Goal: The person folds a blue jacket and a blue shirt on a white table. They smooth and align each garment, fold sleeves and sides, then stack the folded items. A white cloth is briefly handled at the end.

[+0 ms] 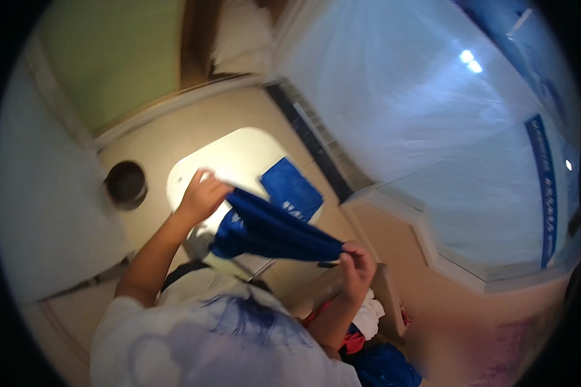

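Observation:
A dark blue cloth [277, 229] with some white print hangs stretched between my two hands, above the near part of a small white table [235, 151]. My left hand [203, 197] pinches its upper left corner. At the other end, lower and to the right, my right hand [357, 267] grips the edge between thumb and fingers. Beyond the held cloth, a flat folded blue cloth [290, 187] with white print lies on the table's right side. Whether the held piece is a garment or a bag I cannot tell.
Right of my body stands a box [386, 293] holding a white cloth [370, 316], a red one [354, 342] and a blue one [387, 367]. A dark round bin [126, 185] sits on the floor at left. Translucent sheeting [381, 97] covers the right side.

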Tool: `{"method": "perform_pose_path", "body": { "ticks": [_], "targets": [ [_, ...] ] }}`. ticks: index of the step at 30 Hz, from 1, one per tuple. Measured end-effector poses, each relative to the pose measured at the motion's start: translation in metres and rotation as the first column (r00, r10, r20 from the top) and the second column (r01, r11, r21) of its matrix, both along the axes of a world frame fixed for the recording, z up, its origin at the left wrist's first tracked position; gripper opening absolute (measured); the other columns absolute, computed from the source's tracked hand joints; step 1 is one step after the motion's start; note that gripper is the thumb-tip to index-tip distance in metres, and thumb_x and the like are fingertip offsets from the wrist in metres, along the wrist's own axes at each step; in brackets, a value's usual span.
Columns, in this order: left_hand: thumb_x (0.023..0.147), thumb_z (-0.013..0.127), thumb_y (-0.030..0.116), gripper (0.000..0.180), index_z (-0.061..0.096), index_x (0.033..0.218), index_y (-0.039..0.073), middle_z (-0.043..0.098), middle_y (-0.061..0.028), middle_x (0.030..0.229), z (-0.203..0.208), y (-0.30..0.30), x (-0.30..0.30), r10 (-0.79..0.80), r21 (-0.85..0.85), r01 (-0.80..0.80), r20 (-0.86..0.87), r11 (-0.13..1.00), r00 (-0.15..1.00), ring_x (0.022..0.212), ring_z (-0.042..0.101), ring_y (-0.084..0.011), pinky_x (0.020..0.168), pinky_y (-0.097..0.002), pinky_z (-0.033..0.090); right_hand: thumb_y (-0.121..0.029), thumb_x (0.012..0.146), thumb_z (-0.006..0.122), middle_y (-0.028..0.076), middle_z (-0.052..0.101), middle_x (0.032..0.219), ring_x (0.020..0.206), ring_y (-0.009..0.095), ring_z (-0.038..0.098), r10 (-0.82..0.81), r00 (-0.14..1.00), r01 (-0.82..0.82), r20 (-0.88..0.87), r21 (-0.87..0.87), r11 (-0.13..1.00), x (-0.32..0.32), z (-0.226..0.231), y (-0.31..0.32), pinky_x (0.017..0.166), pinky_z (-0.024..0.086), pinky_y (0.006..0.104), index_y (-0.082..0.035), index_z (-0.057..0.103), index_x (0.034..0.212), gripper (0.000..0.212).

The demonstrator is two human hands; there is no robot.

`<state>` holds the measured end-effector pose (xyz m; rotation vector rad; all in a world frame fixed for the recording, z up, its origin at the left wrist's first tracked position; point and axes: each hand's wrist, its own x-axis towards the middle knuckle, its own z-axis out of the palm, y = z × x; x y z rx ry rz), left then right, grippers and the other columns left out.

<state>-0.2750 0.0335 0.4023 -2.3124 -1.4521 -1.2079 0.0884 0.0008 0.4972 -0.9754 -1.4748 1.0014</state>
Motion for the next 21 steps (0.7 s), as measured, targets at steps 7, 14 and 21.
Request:
{"method": "perform_pose_path", "body": {
  "ticks": [7,14,21],
  "targets": [
    [0.069,0.076,0.006,0.022,0.066,0.088,0.008,0.065,-0.0029,0.081,0.069,0.003,-0.029,0.085,0.176,-0.076,-0.049,0.982,0.995,0.075,0.062,-0.0175,0.086,-0.0375,0.047,0.007,0.082,0.067,0.009,0.065,0.112,0.1,0.017,0.061,0.01,0.904,-0.039,0.427,0.058,0.998,-0.004,-0.009,0.02,0.09,0.048,0.0297,0.001,0.063,0.119,0.038],
    [0.067,0.076,0.004,0.026,0.065,0.09,0.006,0.065,-0.0046,0.082,0.068,-0.009,-0.04,0.005,0.099,0.007,-0.12,0.995,0.993,0.074,0.062,-0.0197,0.084,-0.0411,0.048,0.013,0.075,0.06,0.01,0.064,0.089,0.085,0.018,0.061,-0.159,0.849,0.045,0.503,0.232,0.972,-0.023,-0.005,0.041,0.08,0.048,0.028,0.001,0.066,0.097,0.026],
    [0.078,0.066,0.003,0.011,0.062,0.088,0.006,0.065,-0.0071,0.09,0.069,-0.015,-0.058,0.115,0.092,-0.102,-0.147,0.991,0.982,0.083,0.063,-0.0213,0.088,-0.0437,0.049,0.012,0.078,0.058,0.009,0.064,0.092,0.078,0.014,0.06,-0.306,0.885,0.145,0.35,0.417,0.897,-0.044,-0.008,0.081,0.068,0.047,0.0248,-0.001,0.066,0.096,0.023]
  ]
}}
